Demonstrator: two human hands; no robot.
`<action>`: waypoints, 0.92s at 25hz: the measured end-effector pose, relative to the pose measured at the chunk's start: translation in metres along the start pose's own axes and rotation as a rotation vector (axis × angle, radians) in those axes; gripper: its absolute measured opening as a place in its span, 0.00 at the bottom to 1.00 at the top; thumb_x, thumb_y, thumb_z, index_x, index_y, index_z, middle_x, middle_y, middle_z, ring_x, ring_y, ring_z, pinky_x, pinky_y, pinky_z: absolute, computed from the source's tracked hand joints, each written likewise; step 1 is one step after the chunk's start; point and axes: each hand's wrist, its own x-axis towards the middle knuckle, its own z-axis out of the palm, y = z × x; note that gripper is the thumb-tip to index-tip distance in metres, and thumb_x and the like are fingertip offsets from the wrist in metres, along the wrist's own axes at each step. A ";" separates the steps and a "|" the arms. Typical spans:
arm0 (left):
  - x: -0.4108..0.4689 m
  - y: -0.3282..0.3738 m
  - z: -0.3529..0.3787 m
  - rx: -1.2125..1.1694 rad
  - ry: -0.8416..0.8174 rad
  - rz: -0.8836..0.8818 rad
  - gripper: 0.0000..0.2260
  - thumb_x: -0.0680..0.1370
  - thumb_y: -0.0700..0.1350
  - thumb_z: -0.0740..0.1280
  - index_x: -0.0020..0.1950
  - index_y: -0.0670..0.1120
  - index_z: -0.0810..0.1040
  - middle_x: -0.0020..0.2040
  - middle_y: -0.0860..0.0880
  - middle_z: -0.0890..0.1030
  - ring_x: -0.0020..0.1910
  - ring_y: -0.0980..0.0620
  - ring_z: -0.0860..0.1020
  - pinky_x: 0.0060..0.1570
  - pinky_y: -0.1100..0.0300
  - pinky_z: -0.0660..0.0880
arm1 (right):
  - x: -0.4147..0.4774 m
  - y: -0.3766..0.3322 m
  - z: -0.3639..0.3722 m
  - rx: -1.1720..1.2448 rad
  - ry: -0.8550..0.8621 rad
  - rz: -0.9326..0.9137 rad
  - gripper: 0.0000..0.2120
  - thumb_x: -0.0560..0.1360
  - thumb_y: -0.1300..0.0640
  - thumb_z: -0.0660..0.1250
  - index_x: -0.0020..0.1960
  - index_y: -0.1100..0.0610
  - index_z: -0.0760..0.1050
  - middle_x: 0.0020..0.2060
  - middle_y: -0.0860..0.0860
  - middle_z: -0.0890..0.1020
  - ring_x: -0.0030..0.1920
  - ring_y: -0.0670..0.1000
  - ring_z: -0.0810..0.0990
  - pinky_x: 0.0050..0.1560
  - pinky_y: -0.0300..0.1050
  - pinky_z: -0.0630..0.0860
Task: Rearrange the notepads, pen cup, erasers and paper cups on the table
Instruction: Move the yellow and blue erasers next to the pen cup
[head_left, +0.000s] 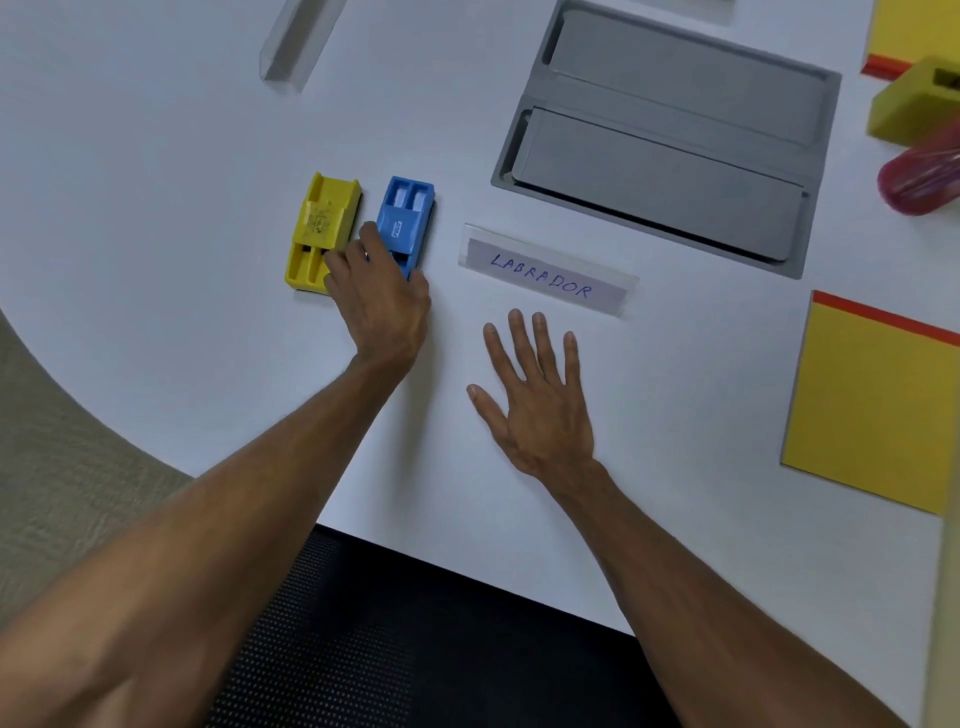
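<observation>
Gripping the blue eraser (402, 218) with the left hand (384, 306); right hand (540, 410) flat, apart.

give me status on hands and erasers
Left hand grips the blue eraser, beside the yellow eraser. Right hand open, flat on the table. Name plate just ahead of it, not touching.

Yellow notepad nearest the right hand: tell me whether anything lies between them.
Nothing visible does. The right hand lies flat, and only bare table separates it from the yellow notepad. The name plate lies beyond its fingertips, off that line.
</observation>
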 end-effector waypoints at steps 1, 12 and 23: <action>0.003 0.000 0.000 -0.008 -0.001 -0.013 0.27 0.77 0.48 0.69 0.73 0.42 0.66 0.66 0.42 0.74 0.65 0.41 0.68 0.61 0.49 0.66 | 0.000 0.000 0.000 0.001 -0.001 0.000 0.33 0.82 0.35 0.46 0.81 0.50 0.45 0.81 0.53 0.46 0.80 0.55 0.42 0.76 0.64 0.48; -0.051 -0.007 -0.051 -0.493 -0.051 0.051 0.36 0.76 0.43 0.72 0.79 0.45 0.57 0.68 0.45 0.72 0.66 0.48 0.71 0.63 0.57 0.71 | -0.003 0.011 -0.020 0.280 0.080 -0.073 0.26 0.80 0.47 0.58 0.74 0.59 0.68 0.76 0.60 0.65 0.77 0.60 0.61 0.72 0.66 0.61; -0.124 0.112 -0.052 -0.309 -0.402 0.884 0.35 0.75 0.37 0.73 0.77 0.39 0.60 0.69 0.39 0.72 0.67 0.42 0.72 0.68 0.44 0.71 | -0.059 0.107 -0.109 0.127 0.460 0.041 0.34 0.72 0.55 0.76 0.74 0.57 0.68 0.69 0.61 0.73 0.70 0.60 0.70 0.70 0.60 0.66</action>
